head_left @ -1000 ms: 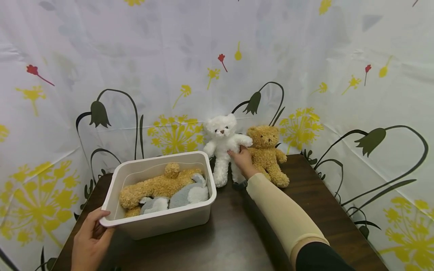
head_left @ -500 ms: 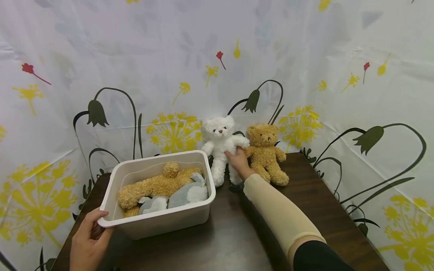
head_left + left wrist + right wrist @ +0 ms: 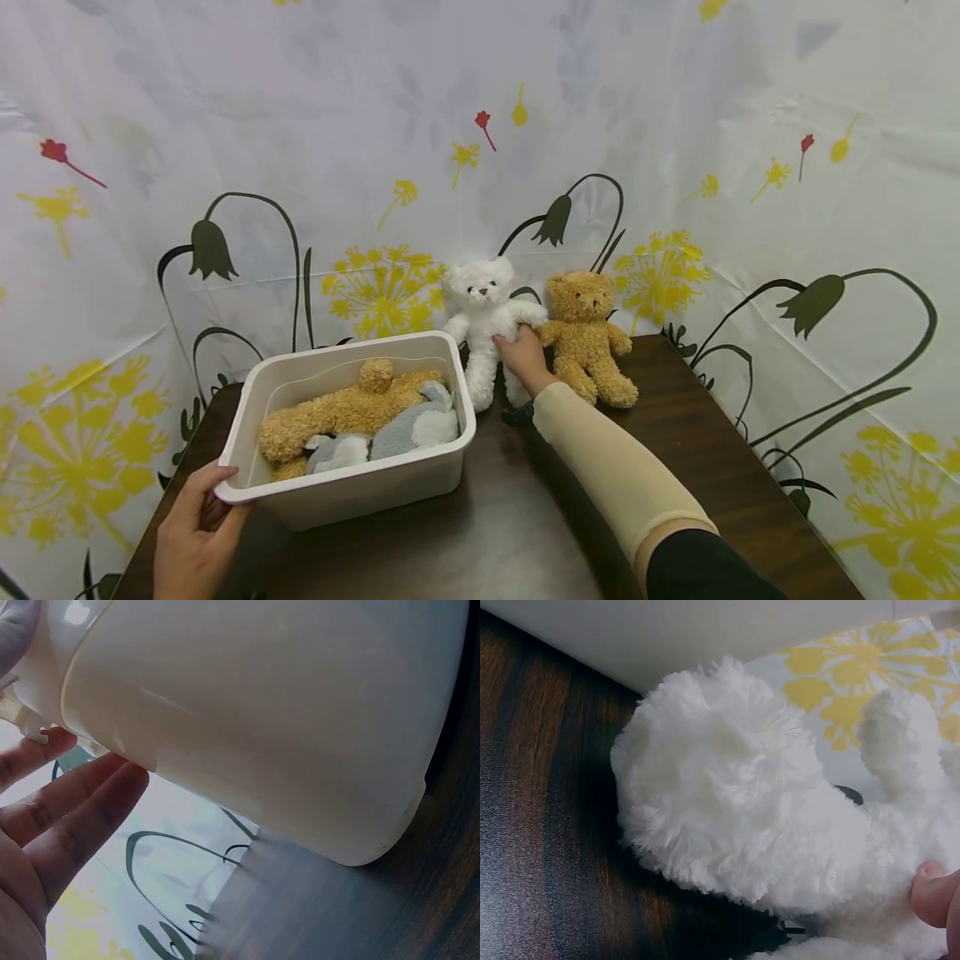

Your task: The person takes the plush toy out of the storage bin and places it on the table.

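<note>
A white teddy bear (image 3: 483, 325) sits upright against the patterned backdrop, one foot beside the bin. My right hand (image 3: 523, 360) grips its side below the arm, thumb on its front; the other fingers are hidden behind it. In the right wrist view, the bear's furry leg (image 3: 720, 787) fills the middle and the thumb (image 3: 934, 896) presses into its body. My left hand (image 3: 197, 529) holds the near left corner of a white plastic bin (image 3: 367, 493), and its fingers (image 3: 97, 802) show under the rim in the left wrist view. A brown plush (image 3: 330, 419) and grey-and-white plush (image 3: 408, 429) lie inside.
A golden-brown teddy bear (image 3: 583, 346) sits just right of the white one, also against the backdrop. The dark wooden table (image 3: 525, 517) ends at the flowered backdrop (image 3: 360, 108) at the back and sides. A small dark object (image 3: 517, 414) shows under my right wrist.
The white bear and my right hand have shifted slightly left toward the bin. The head view has drifted a little. My left hand keeps its hold on the bin's corner.
</note>
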`<state>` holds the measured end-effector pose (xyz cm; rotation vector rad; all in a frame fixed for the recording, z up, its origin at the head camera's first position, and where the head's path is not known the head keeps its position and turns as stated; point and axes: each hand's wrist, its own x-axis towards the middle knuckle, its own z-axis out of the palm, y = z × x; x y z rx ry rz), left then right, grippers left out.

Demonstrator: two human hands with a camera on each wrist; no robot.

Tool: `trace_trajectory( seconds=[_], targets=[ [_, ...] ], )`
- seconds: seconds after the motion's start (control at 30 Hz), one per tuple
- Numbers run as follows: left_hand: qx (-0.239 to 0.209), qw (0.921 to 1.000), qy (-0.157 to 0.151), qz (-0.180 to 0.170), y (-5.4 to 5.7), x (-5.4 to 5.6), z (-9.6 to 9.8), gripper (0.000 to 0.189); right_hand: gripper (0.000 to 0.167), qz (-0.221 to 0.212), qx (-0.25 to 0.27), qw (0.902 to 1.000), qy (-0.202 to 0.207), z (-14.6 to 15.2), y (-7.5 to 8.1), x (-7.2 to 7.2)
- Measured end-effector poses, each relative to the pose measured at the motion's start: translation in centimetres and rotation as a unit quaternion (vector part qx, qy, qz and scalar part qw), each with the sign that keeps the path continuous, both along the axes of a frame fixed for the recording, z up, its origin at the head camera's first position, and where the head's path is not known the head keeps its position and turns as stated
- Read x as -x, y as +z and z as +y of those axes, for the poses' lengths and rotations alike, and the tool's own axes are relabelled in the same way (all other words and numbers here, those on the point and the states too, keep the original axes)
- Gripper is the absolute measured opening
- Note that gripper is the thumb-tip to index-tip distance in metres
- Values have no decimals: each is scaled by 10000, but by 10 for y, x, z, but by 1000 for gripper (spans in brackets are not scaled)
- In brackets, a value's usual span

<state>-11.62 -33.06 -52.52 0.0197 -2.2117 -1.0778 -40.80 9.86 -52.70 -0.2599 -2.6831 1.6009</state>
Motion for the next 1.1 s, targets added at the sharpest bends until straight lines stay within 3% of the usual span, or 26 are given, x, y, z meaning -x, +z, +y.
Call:
trace_trajectory(
  seconds=[0.33, 0.7, 1.1],
  targets=[
    [77, 9996, -119, 234, -3, 0, -2, 61, 80, -232, -333, 9991, 144, 1, -5, -5],
    [20, 10000, 0, 95, 0, -2, 0, 64, 69, 268, -754, 9968, 1, -5, 13, -17],
    [169, 9992, -120, 329, -3, -1, -2, 63, 66, -57, -1108, 9937, -147, -6, 16, -25]
  ],
)
